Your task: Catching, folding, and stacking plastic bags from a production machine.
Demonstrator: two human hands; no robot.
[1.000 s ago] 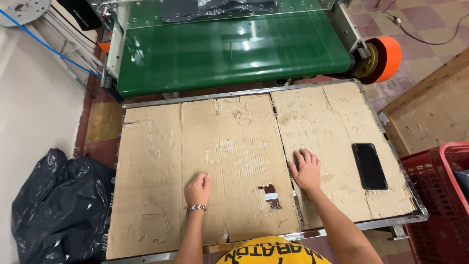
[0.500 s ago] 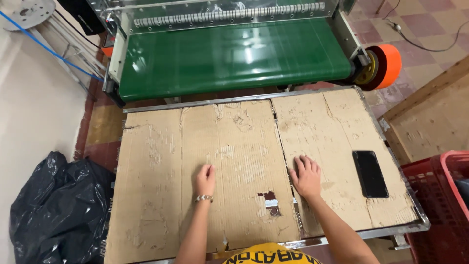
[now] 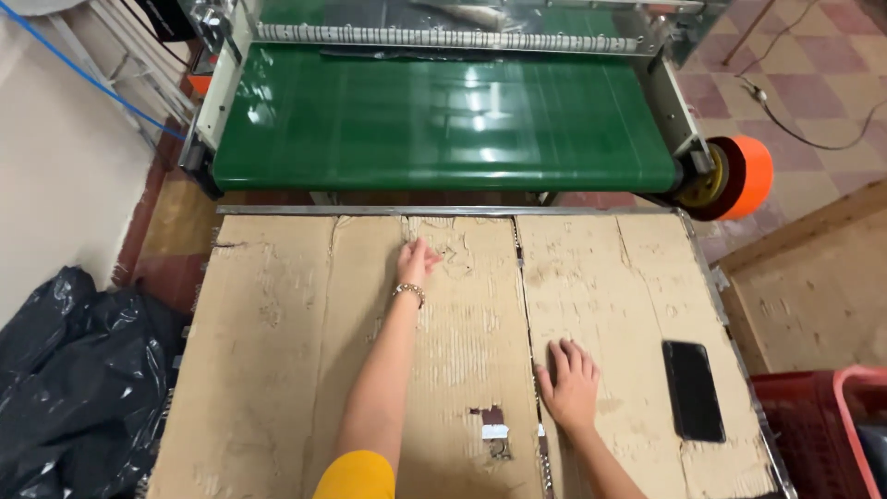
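- The left hand reached forward, open, fingers on the cardboard sheet covering the counter, short of the green conveyor belt.
- The right hand lay open and flat, pinning cardboard beside the black phone.

This was a small workshop or packing room rather than a home. A machine with a wide green conveyor belt stood at the far side, an orange wheel at its right end. In front of it was a metal-edged worktable covered with worn cardboard sheets. A black plastic bag lay near left, a red crate near right, over a tiled floor.
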